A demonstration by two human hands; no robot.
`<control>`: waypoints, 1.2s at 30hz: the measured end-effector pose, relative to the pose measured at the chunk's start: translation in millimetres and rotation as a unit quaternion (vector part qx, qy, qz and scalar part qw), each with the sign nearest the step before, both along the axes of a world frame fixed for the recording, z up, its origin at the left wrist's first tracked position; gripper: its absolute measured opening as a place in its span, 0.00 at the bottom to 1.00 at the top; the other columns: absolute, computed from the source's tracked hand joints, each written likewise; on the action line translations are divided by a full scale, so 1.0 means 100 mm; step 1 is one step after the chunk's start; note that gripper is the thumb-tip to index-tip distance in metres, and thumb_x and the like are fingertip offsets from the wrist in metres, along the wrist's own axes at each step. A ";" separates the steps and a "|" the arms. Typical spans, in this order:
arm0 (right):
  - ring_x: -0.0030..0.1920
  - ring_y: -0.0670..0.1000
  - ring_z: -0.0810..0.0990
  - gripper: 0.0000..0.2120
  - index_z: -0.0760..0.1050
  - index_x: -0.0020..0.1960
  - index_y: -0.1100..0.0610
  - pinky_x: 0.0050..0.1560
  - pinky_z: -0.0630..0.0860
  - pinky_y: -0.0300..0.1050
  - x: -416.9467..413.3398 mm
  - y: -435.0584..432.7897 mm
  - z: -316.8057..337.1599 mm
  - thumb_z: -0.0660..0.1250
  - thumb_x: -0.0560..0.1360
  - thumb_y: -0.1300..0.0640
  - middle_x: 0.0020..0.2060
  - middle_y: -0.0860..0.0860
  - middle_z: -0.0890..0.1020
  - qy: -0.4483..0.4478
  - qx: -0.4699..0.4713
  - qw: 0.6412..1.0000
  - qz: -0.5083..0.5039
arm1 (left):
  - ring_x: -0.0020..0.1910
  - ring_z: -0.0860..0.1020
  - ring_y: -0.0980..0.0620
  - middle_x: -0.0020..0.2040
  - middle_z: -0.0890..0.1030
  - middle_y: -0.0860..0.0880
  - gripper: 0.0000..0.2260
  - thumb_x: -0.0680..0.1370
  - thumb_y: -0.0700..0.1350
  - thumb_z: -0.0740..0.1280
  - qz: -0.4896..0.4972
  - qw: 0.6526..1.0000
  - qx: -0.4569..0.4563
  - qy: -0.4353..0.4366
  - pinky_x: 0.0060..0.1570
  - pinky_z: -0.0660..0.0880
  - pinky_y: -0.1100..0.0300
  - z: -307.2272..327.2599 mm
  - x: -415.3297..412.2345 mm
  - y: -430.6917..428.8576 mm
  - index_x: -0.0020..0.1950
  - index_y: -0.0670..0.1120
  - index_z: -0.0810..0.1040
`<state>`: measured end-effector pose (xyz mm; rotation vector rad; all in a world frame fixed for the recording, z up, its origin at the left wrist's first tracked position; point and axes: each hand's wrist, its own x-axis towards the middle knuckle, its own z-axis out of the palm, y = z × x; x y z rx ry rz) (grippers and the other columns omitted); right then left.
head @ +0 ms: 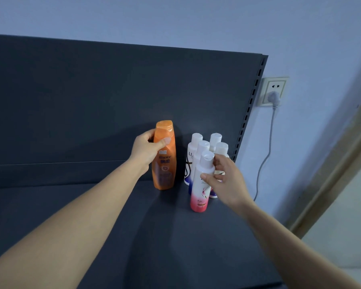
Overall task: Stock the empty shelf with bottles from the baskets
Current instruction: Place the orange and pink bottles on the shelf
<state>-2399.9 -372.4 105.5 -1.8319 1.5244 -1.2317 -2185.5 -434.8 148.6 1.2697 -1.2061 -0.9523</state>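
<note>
An orange bottle stands upright on the dark shelf, near the back panel. My left hand grips its upper part. To its right a white bottle with a pink base stands in front of several white bottles clustered at the shelf's right end. My right hand is wrapped around the pink-based bottle's middle, thumb on the front. Both bottles rest on the shelf surface.
The shelf's dark back panel rises behind the bottles, with a slotted upright at its right edge. A wall socket with a grey plug and cable is on the wall to the right. Shelf surface stretches left of the orange bottle.
</note>
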 end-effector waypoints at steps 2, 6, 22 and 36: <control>0.55 0.45 0.77 0.22 0.72 0.64 0.49 0.57 0.78 0.48 0.00 0.01 0.00 0.73 0.73 0.59 0.56 0.46 0.77 0.003 0.000 1.000 0.003 | 0.45 0.80 0.57 0.47 0.81 0.55 0.13 0.74 0.42 0.73 0.003 1.000 -0.006 -0.027 0.44 0.75 0.64 0.00 0.01 0.02 0.58 0.50 0.78; 0.59 0.46 0.75 0.30 0.68 0.69 0.46 0.59 0.76 0.48 -0.01 0.09 0.03 0.75 0.72 0.58 0.60 0.45 0.74 0.001 -0.013 1.000 -0.013 | 0.38 0.82 0.61 0.49 0.80 0.56 0.19 0.73 0.41 0.74 0.010 0.996 -0.028 -0.086 0.40 0.73 0.68 0.03 0.03 0.10 0.62 0.50 0.74; 0.62 0.54 0.75 0.22 0.72 0.67 0.56 0.60 0.74 0.51 0.64 0.81 0.06 0.70 0.75 0.52 0.61 0.52 0.77 0.228 -0.118 0.948 0.189 | 0.65 0.70 0.47 0.64 0.74 0.48 0.25 0.77 0.57 0.66 0.130 0.760 0.117 -0.626 0.63 0.67 0.49 -0.22 0.71 1.88 0.71 0.48 0.70; 0.70 0.54 0.66 0.27 0.66 0.73 0.54 0.67 0.68 0.48 2.25 1.95 -0.11 0.67 0.77 0.48 0.69 0.52 0.70 0.322 -0.087 0.836 0.437 | 0.68 0.68 0.45 0.68 0.71 0.47 0.25 0.77 0.55 0.65 0.265 0.653 0.323 -0.632 0.63 0.68 0.50 -0.41 1.87 4.11 0.71 0.46 0.68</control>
